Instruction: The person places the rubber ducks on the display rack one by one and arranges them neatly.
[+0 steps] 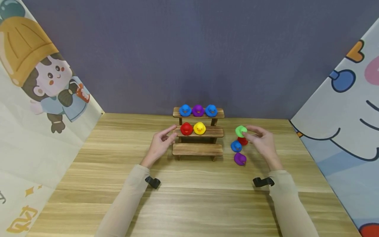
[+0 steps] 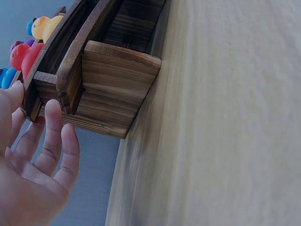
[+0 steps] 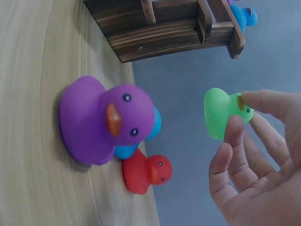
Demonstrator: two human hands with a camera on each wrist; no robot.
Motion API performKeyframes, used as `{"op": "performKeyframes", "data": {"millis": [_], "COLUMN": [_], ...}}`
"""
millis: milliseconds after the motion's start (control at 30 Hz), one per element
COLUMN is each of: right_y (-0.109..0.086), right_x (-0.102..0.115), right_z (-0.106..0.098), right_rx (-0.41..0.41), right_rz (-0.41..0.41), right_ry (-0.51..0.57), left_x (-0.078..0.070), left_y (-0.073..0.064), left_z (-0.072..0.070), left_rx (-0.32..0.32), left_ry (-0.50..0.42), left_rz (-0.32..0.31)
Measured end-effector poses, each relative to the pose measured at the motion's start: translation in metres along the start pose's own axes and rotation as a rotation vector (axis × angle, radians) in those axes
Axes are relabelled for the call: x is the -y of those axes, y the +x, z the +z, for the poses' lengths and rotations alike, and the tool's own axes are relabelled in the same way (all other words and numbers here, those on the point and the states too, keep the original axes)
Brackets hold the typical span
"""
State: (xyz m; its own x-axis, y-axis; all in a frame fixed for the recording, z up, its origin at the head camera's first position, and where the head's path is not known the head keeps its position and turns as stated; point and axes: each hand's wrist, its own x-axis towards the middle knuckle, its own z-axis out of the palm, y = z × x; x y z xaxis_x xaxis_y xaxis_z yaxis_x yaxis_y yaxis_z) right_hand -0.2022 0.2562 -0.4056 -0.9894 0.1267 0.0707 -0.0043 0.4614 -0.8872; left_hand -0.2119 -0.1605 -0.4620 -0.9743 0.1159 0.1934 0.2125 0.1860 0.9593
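A three-step wooden stand (image 1: 197, 149) bears several rubber ducks. On its top step sit a blue duck (image 1: 185, 110), a purple duck (image 1: 198, 111) and another blue duck (image 1: 211, 111). The middle step holds a red duck (image 1: 186, 129) and a yellow duck (image 1: 199, 128). My left hand (image 1: 160, 144) is at that step's left end, fingers loosely extended; firm contact is unclear. To the stand's right, my right hand (image 1: 263, 144) pinches a green duck (image 3: 218, 113) by its head between thumb and fingers, raised above the table.
Below the right hand, a red duck (image 3: 146, 172), a blue duck (image 1: 236, 146) and a purple duck (image 1: 240, 159) stand on the wooden table (image 1: 195, 204). Behind the stand rises a dark grey-blue panel (image 1: 195, 56). Printed cartoon panels flank both sides.
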Motion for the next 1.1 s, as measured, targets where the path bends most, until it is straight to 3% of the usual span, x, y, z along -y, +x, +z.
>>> {"op": "performKeyframes", "data": {"millis": [1100], "right_y": [-0.009], "right_x": [0.028], "right_z": [0.031], "right_rx": [0.072], "right_rz": [-0.063], "right_ry": [0.055], "left_x": [0.001], "left_y": [-0.001], "left_z": [0.001], "left_rx": [-0.010], "left_ry": [-0.009], "left_rz": [0.016]}}
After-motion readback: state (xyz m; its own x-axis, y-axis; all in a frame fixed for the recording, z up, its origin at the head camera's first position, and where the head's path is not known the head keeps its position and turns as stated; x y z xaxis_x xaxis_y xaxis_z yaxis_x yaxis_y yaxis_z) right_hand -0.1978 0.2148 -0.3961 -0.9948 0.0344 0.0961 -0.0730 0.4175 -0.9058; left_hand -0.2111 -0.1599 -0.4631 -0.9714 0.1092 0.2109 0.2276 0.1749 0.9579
